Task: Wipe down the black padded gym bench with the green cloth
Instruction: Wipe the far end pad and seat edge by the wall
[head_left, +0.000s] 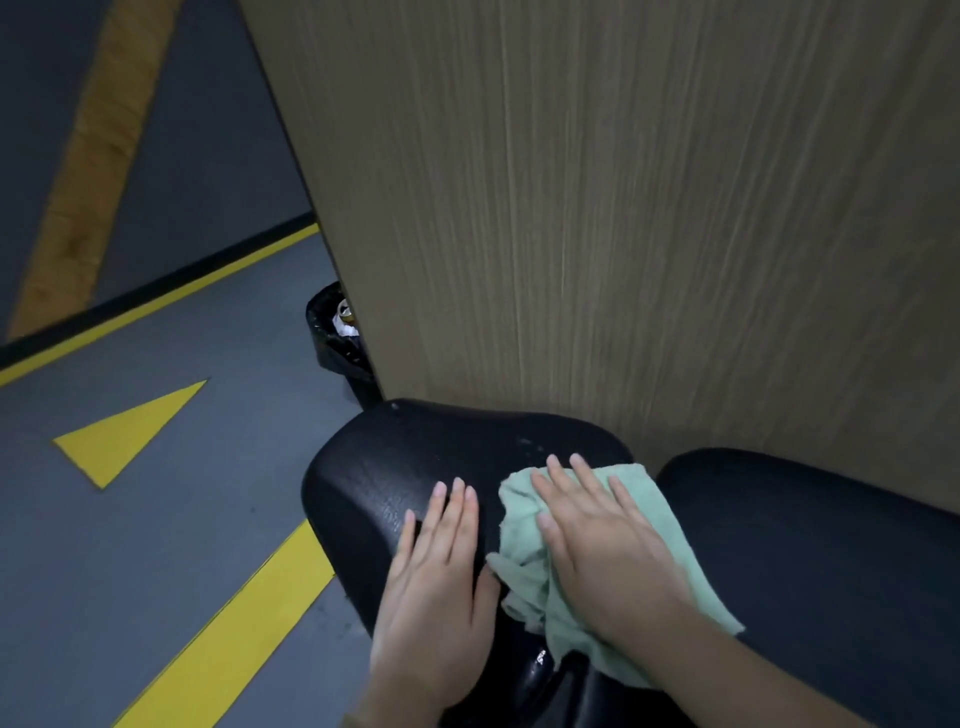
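The black padded bench (395, 467) fills the lower middle, its seat pad in front of me and a second black pad (810, 540) to the right across a gap. A green cloth (524, 525) lies crumpled on the seat pad. My right hand (597, 540) presses flat on the cloth with straight, spread fingers. My left hand (441, 571) rests flat on the bare pad just left of the cloth, fingers together and straight. A few wet spots (530, 444) glisten on the pad beyond my right fingertips.
A tall wood-grain panel (623, 208) stands right behind the bench. A black bin (337, 338) lined with a bag peeks out at its left edge. Grey floor with yellow stripes and a yellow triangle (130, 431) spreads to the left.
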